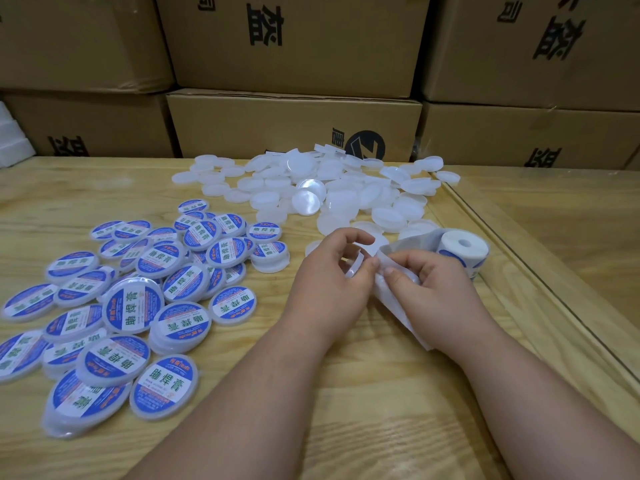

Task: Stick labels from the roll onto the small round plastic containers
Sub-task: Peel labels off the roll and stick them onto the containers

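A stockroom or packing area of a small workshop: sealed brown cardboard cartons printed with black characters are stacked wall-like from 10 to 2 o'clock, right behind a plain wooden worktable (bare, unfinished-looking boards) spread with batches of identical plastic containers.

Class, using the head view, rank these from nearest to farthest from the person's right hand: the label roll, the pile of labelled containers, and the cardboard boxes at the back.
Measured from the right hand:
1. Label roll, just beyond the hand, to its right.
2. Pile of labelled containers, across the table on the left.
3. Cardboard boxes, stacked behind the table, farthest back.
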`<state>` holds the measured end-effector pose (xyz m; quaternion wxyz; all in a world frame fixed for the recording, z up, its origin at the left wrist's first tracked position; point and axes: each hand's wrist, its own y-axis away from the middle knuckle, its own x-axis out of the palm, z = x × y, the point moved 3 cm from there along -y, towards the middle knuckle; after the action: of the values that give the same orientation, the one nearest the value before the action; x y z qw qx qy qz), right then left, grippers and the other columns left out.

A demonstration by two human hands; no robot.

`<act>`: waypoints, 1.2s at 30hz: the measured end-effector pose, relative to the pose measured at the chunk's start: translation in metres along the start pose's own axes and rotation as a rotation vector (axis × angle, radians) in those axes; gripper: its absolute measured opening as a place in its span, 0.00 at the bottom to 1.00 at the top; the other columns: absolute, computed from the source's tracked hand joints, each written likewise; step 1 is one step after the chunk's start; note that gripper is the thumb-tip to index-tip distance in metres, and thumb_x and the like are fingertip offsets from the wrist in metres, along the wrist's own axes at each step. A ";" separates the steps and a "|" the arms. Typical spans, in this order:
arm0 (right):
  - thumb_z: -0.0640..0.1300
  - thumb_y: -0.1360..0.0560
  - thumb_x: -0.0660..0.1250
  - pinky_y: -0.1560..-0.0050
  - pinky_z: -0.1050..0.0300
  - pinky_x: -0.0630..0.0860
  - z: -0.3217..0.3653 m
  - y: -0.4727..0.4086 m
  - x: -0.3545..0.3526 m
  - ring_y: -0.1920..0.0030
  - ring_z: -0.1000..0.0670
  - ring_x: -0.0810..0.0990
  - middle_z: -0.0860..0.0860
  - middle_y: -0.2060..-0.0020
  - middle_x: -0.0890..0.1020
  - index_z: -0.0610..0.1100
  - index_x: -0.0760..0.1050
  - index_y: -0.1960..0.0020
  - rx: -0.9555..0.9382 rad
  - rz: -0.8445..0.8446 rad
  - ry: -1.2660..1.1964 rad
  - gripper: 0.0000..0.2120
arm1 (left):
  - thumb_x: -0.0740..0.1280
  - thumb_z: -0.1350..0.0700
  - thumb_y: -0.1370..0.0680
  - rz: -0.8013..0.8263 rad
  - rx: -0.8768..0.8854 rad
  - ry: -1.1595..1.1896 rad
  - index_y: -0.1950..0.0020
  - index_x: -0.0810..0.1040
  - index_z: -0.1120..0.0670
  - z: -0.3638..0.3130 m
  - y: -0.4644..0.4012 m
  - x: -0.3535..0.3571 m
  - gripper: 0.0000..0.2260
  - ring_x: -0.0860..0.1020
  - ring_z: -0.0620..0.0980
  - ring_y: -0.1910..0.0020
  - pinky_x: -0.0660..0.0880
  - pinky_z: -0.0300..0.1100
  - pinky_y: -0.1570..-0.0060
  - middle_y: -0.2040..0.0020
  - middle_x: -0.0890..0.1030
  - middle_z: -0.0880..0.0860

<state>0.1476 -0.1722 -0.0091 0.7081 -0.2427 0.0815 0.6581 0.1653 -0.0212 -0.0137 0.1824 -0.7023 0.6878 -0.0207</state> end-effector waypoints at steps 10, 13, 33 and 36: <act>0.48 0.35 0.60 0.77 0.65 0.65 -0.006 -0.004 -0.006 0.76 0.56 0.71 0.60 0.75 0.76 0.59 0.76 0.56 0.079 -0.227 -0.060 0.11 | 0.66 0.56 0.21 -0.144 -0.084 0.030 0.53 0.80 0.40 0.004 -0.003 -0.006 0.09 0.76 0.40 0.62 0.69 0.31 0.67 0.50 0.82 0.41; 0.47 0.31 0.62 0.77 0.64 0.67 -0.007 -0.004 -0.013 0.75 0.56 0.73 0.54 0.70 0.79 0.56 0.72 0.55 0.120 -0.336 -0.014 0.06 | 0.65 0.55 0.21 -0.171 -0.142 0.078 0.51 0.81 0.40 0.007 -0.004 -0.007 0.10 0.72 0.40 0.71 0.66 0.30 0.73 0.48 0.82 0.44; 0.40 0.28 0.73 0.41 0.58 0.70 0.011 0.001 -0.005 0.41 0.51 0.75 0.56 0.50 0.77 0.52 0.80 0.59 -0.204 -0.323 0.180 0.07 | 0.65 0.45 0.26 -0.063 -0.072 0.266 0.48 0.80 0.44 -0.003 0.001 -0.008 0.10 0.78 0.45 0.65 0.73 0.33 0.65 0.62 0.82 0.44; 0.39 0.27 0.72 0.44 0.60 0.71 0.011 0.001 -0.007 0.43 0.53 0.76 0.57 0.50 0.78 0.53 0.78 0.60 -0.167 -0.361 0.106 0.09 | 0.58 0.51 0.26 0.022 -0.107 0.552 0.46 0.71 0.50 -0.006 0.001 -0.008 0.11 0.75 0.51 0.71 0.66 0.36 0.77 0.63 0.82 0.54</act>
<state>0.1438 -0.1737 0.0040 0.7866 -0.3454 0.0190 0.5115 0.1626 -0.0143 -0.0069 -0.0487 -0.6713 0.7191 -0.1729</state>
